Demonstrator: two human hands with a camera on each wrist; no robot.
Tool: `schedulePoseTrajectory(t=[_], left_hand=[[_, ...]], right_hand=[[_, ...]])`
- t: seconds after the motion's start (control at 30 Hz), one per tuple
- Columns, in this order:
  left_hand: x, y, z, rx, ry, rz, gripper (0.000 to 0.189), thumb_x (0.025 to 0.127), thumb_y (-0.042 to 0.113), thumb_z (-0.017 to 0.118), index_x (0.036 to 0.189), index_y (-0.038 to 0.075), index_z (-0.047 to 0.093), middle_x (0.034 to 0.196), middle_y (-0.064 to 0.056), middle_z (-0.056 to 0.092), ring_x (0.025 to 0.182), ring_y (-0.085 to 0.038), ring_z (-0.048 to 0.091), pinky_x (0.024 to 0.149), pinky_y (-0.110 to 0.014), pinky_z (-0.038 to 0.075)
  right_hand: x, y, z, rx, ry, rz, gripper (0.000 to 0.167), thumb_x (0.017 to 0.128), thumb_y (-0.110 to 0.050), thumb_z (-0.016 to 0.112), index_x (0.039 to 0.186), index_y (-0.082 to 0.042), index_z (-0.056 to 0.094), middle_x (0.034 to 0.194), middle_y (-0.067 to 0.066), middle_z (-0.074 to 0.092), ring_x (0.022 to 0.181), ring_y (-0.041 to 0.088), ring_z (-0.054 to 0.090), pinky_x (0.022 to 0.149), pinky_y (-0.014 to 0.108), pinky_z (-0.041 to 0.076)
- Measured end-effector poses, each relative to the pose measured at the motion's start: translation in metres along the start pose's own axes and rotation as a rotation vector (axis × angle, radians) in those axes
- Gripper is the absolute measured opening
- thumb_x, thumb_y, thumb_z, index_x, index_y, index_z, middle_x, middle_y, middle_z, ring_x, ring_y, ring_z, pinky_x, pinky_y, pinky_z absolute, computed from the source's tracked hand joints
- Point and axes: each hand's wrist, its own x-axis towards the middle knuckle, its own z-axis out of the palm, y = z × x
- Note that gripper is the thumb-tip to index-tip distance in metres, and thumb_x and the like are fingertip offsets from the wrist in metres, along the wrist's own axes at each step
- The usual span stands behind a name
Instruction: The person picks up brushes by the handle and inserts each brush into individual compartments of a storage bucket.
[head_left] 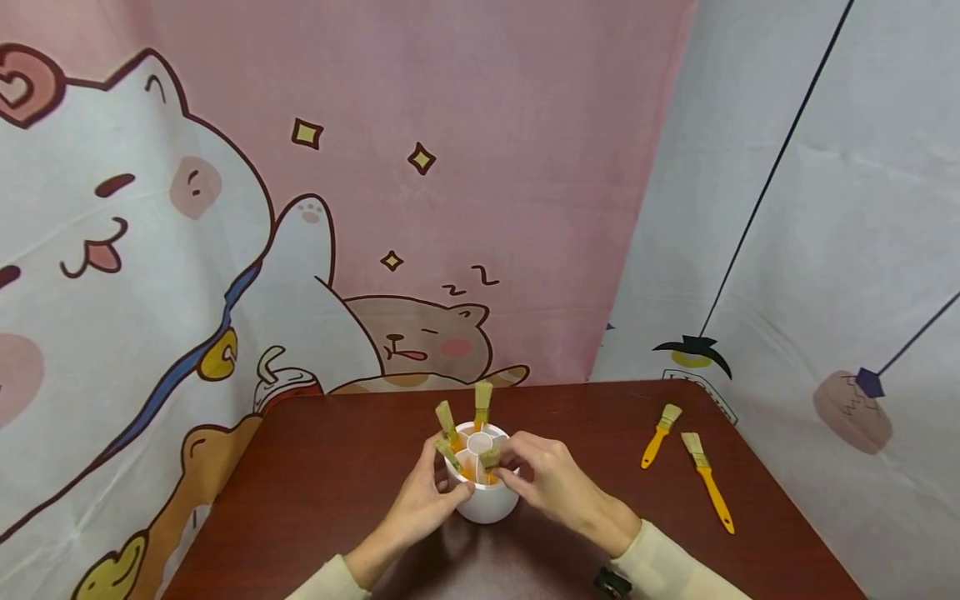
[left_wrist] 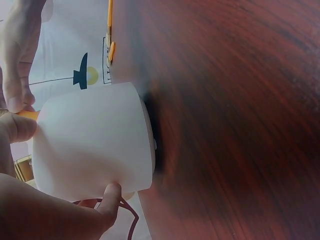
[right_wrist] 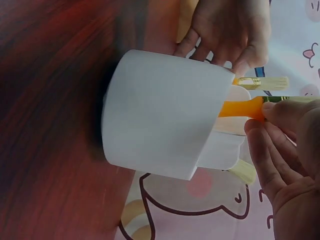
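A round white divided holder [head_left: 487,504] stands upright on the table, with several yellow-handled paintbrushes in its compartments, bristles up. My left hand [head_left: 420,498] holds the holder's left side, its thumb on the front and fingers round the far side. Between thumb and fingertips, my right hand [head_left: 558,485] pinches a paintbrush [right_wrist: 242,108] near its metal band. That brush's lower handle is inside the holder at the near right, hidden by the wall. At the left and back of the holder stand other brushes, such as one brush [head_left: 482,403] at the rear.
Two more yellow-handled paintbrushes lie on the right of the dark red table [head_left: 337,450]: a shorter-looking brush [head_left: 654,447] farther back and another brush [head_left: 714,493] nearer. A cartoon-printed curtain [head_left: 525,167] hangs behind the table's far edge.
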Motion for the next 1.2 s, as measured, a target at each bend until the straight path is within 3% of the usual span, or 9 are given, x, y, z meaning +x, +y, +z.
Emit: schedulePoseTrajectory(t=[0.2,0.37,0.53,0.77,1.2], left_hand=[[0.000,0.001,0.000,0.011,0.005,0.001,0.096,0.097,0.010,0.088,0.177,0.008,0.035,0.167,-0.031,0.058,0.145,-0.048,0.071,0.120,-0.067,0.060],[0.000,0.001,0.000,0.009,-0.001,0.002,0.096,0.097,0.009,0.088,0.177,0.008,0.035,0.166,-0.032,0.059,0.144,-0.049,0.071,0.120,-0.067,0.060],[0.001,0.001,-0.001,0.014,-0.008,0.002,0.096,0.098,0.010,0.088,0.177,0.007,0.034,0.167,-0.032,0.058,0.145,-0.051,0.071,0.120,-0.068,0.060],[0.002,0.000,-0.004,-0.009,-0.029,0.000,0.095,0.100,0.012,0.087,0.178,0.008,0.033,0.167,-0.032,0.058,0.143,-0.054,0.071,0.118,-0.069,0.060],[0.003,0.001,-0.006,-0.031,-0.047,-0.009,0.091,0.102,0.012,0.087,0.177,0.009,0.036,0.162,-0.030,0.060,0.145,-0.053,0.070,0.121,-0.069,0.059]], right_hand=[[-0.004,0.001,0.003,-0.005,-0.011,0.006,0.028,0.093,0.007,0.093,0.108,-0.010,0.077,0.102,0.002,0.082,0.089,0.009,0.081,0.077,0.020,0.068],[-0.007,0.002,0.007,-0.059,0.002,-0.025,0.033,0.088,0.007,0.097,0.106,-0.011,0.077,0.101,-0.001,0.080,0.086,0.009,0.080,0.075,0.019,0.067],[-0.009,0.002,0.009,-0.076,-0.013,0.001,0.032,0.088,0.005,0.097,0.105,-0.012,0.077,0.099,-0.001,0.079,0.084,0.010,0.079,0.073,0.020,0.067],[-0.010,0.000,0.011,-0.074,-0.021,-0.015,0.032,0.089,0.000,0.100,0.109,-0.013,0.078,0.100,-0.002,0.080,0.085,0.007,0.079,0.075,0.012,0.063],[-0.016,0.001,0.009,-0.129,-0.055,0.027,0.034,0.090,-0.008,0.102,0.117,-0.014,0.083,0.102,-0.002,0.081,0.082,0.007,0.077,0.071,0.017,0.063]])
